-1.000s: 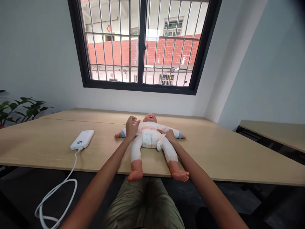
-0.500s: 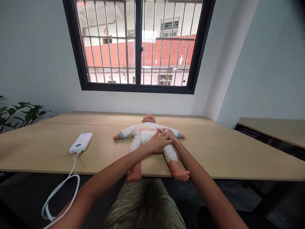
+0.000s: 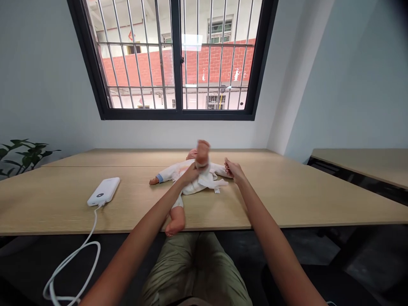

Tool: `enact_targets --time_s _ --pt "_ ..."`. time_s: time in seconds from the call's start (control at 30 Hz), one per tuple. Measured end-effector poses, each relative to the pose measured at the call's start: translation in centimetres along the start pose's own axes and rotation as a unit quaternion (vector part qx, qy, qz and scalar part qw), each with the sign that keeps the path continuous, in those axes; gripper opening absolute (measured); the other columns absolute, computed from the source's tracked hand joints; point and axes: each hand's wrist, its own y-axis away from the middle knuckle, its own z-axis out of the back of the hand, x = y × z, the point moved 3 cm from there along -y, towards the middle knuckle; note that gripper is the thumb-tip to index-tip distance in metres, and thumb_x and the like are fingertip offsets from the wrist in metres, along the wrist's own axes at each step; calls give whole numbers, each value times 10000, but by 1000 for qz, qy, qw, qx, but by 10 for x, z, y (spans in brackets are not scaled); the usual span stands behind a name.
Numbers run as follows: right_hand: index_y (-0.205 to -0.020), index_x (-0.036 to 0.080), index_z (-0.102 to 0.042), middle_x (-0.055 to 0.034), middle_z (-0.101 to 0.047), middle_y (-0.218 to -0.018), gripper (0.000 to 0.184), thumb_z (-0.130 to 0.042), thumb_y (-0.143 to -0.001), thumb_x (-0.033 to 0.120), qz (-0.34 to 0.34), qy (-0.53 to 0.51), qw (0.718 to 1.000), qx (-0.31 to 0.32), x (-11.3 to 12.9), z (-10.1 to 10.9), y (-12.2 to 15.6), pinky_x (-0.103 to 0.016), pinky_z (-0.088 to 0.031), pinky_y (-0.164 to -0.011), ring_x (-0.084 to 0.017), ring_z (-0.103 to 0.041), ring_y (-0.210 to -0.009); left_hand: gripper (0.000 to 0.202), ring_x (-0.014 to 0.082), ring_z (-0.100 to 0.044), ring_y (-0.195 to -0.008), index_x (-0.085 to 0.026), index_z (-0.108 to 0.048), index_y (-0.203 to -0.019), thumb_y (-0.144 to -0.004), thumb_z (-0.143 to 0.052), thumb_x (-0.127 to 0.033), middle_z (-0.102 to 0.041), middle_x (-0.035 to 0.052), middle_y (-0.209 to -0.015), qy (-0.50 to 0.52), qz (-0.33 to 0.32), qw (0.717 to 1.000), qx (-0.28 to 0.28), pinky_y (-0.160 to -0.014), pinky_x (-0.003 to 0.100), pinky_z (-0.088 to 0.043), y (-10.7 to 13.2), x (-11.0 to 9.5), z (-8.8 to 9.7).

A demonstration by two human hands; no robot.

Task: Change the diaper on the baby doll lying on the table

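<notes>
A baby doll (image 3: pixel 178 171) in a white suit with blue cuffs lies on its back on the table, its head toward the window. My left hand (image 3: pixel 191 173) is closed around one of its legs, which points up with the foot (image 3: pixel 203 151) blurred in front of the head. The other bare foot (image 3: pixel 175 221) hangs at the table's front edge. A loose white flap (image 3: pixel 213 182) of cloth or diaper spreads out at the doll's hip. My right hand (image 3: pixel 235 170) is beside the doll's arm on the right, fingers curled; what they pinch, if anything, is hidden.
A white power bank (image 3: pixel 104 191) with a white cable (image 3: pixel 87 242) stands left on the wooden table (image 3: pixel 287 195), the cable drooping over the edge. A plant (image 3: pixel 27 153) is at the far left, a barred window (image 3: pixel 178 114) ahead, and another table (image 3: pixel 363 165) to the right.
My left hand has taken hold of the doll's right-side leg and lifted it upward. My right hand has parted from the left and moved outward to the doll's arm. The view has shifted slightly.
</notes>
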Motion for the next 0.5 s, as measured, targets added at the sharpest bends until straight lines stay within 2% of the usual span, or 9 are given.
enact_targets --time_s 0.07,0.13,0.2,0.27,0.33,0.37,0.43,0.5 --pt "-570 202 -438 44 -401 -482 551 -630 -770 679 -9 -8 995 98 7 -3 7 -220 -298 -399 -69 -337 -418 450 299 -607 -1050 -132 -670 -970 -653 -814 -416 -714 95 -976 92 28 994 -48 -991 420 -421 0 0 8" --pt "-583 180 -510 33 -464 -498 543 -674 -734 675 -23 37 971 235 13 -9 17 -217 -318 -406 -63 -365 -419 492 280 -622 -1042 -139 -664 -1008 -662 -821 -452 -719 82 -959 150 28 986 -71 -987 398 -435 1 -2 15" --pt "-701 150 -639 2 -588 -579 472 -752 -691 608 -53 115 926 355 15 -15 27 -206 -383 -442 -71 -465 -454 504 273 -626 -1049 -142 -660 -1021 -674 -819 -472 -719 75 -947 181 25 980 -82 -985 381 -445 2 -5 20" --pt "-907 152 -706 -26 -679 -708 458 -824 -643 508 -83 176 878 438 13 -18 34 -205 -462 -510 -107 -586 -554 497 276 -624 -1061 -136 -659 -1023 -700 -803 -486 -717 79 -941 188 27 978 -82 -981 374 -450 2 -8 23" --pt "-1075 185 -687 -50 -718 -869 553 -857 -612 436 -97 192 853 475 11 -20 36 -230 -525 -585 -150 -656 -687 481 280 -625 -1059 -132 -661 -1016 -714 -795 -482 -716 82 -936 185 28 979 -83 -974 375 -454 3 -9 23" --pt "-1109 194 -674 -62 -719 -945 585 -865 -601 412 -96 190 853 476 9 -21 34 -248 -546 -617 -166 -668 -744 470 279 -627 -1056 -133 -663 -1010 -714 -797 -473 -717 82 -938 183 26 979 -83 -973 377 -455 3 -9 23" --pt "-1097 191 -668 -76 -704 -1036 578 -866 -591 384 -82 179 874 444 5 -19 28 -272 -563 -658 -180 -666 -815 445 276 -632 -1051 -139 -668 -995 -713 -802 -455 -719 78 -945 181 19 980 -81 -976 379 -457 4 -9 22" --pt "-1031 176 -671 -75 -696 -1011 520 -858 -586 368 -63 169 902 391 2 -16 19 -269 -553 -672 -179 -652 -836 433 273 -631 -1060 -142 -672 -995 -716 -801 -447 -722 75 -955 183 19 980 -76 -985 378 -454 4 -9 20"
